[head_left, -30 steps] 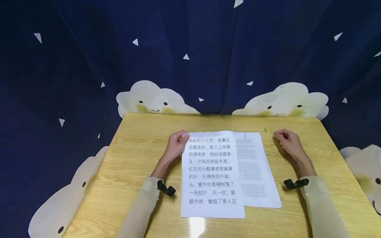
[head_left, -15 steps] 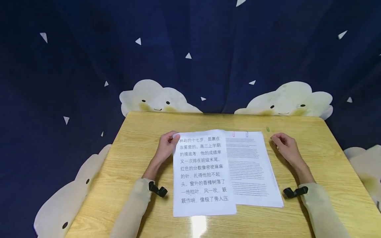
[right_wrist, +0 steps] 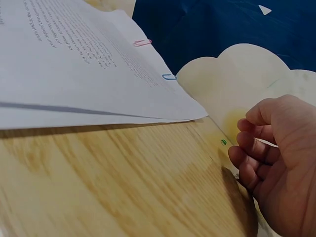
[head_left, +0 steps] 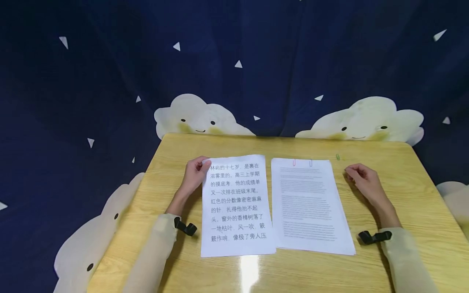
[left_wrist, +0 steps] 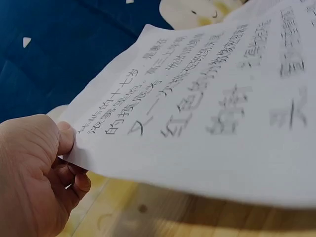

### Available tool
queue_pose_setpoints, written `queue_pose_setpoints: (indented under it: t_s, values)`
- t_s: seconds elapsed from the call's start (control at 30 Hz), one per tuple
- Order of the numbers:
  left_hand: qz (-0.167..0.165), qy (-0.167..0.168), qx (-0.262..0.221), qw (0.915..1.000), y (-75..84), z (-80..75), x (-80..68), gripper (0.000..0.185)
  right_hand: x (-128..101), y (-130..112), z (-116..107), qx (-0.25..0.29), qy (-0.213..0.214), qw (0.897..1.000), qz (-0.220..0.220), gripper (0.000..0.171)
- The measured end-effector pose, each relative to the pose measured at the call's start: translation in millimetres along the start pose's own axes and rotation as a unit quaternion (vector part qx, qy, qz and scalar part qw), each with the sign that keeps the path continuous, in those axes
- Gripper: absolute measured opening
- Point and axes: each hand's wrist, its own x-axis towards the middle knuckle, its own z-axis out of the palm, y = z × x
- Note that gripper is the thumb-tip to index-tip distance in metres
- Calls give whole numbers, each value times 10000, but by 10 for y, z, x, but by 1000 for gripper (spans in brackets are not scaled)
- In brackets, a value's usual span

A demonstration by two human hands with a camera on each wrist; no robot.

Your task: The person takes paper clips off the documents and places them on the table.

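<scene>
1. The large-print sheet has its upper left corner pinched between the thumb and fingers of the left hand; that corner rides a little off the table while the rest trails away from the fingers toward the person.

2. Just beyond the sheet's far edge from those fingers lies the small-print stack, flat on the table, with a narrow strip of wood showing between the two.

3. A pink paper clip and a blue paper clip sit on the stack's top edge.

4. The right hand rests on the table beside the stack's upper right corner, fingers loosely curled and holding nothing.

5. A green paper clip lies loose on the table just past those fingertips, not touched.

6. Progress, as I read it: the sheet is pulled clear of the stack, and two clips are already on; the held sheet has no clip on it that I can see, and the green one is unused.

7. Against a second ago: the sheet then overlapped the stack's left part and hid the pink clip; now it sits fully apart, drawn leftward. The right hand has barely shifted.
</scene>
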Motion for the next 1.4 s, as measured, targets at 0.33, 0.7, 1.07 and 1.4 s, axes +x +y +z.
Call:
queue_pose_setpoints:
  t_s: [0.33, 0.7, 1.07, 1.4]
  values:
    - [93, 66, 381, 9992, -147, -86, 146, 19, 12, -3, 21, -25, 127, 9999, 94, 42]
    - [-317, 199, 872, 9955, -368, -55, 312, 19, 8, 38, 3, -45, 120, 9999, -56, 36]
    - [-390, 234, 971, 9942, -458, -3, 438, 19, -31, 37, 57, 38, 172, 9998, 3, 40]
    - [-546, 459, 1974, 9777, -318, 97, 427, 31, -66, 37, 90, -14, 305, 9995, -49, 39]
